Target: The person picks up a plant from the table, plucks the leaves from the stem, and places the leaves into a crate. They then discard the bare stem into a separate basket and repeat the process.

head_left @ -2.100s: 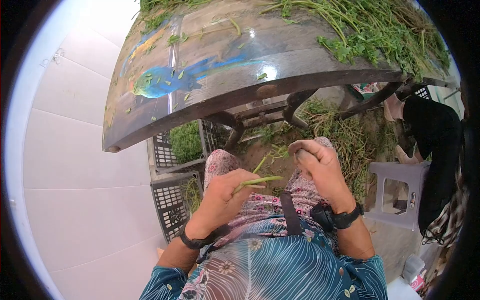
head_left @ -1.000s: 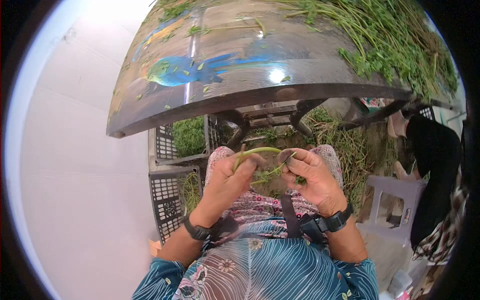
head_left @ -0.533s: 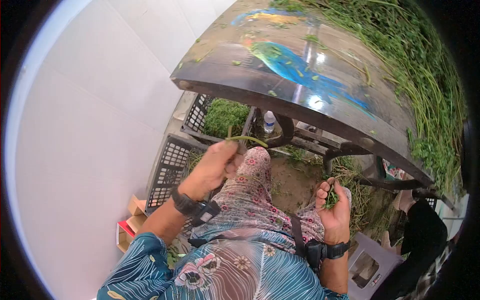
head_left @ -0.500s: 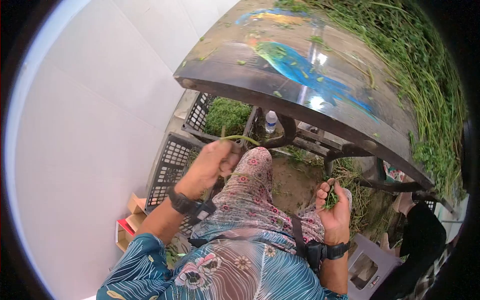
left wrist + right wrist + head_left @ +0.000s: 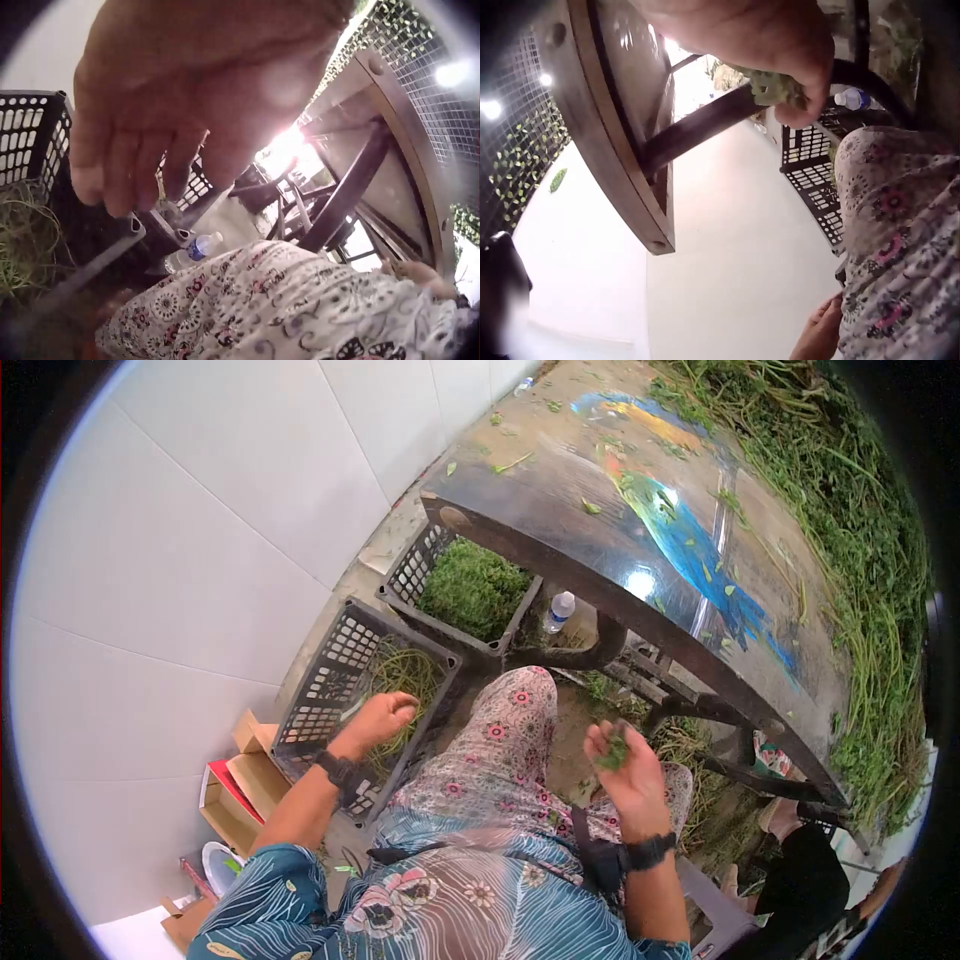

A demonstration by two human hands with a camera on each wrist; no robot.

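My left hand (image 5: pixel 375 722) hovers over a black plastic crate (image 5: pixel 320 688) holding a loose tangle of long green stems (image 5: pixel 405 678). Its fingers hang relaxed and hold nothing; the left wrist view shows them pointing down beside the crate. My right hand (image 5: pixel 635 775) is palm up above the right knee, with a small bunch of leafy greens (image 5: pixel 611 753) under its curled fingers. In the right wrist view the greens (image 5: pixel 776 88) stick out by the fingertips.
A second black crate (image 5: pixel 408 582) full of picked leaves (image 5: pixel 475 590) stands by the table (image 5: pixel 560 555). A large heap of leafy stalks (image 5: pixel 850 530) covers the table's right side. A water bottle (image 5: pixel 559 612) stands beneath it. Cardboard boxes (image 5: pixel 255 770) lie at left.
My left hand has moved down and left to the stem crate, and the stem it held is gone from its fingers. The right hand keeps its greens. The view has turned left.
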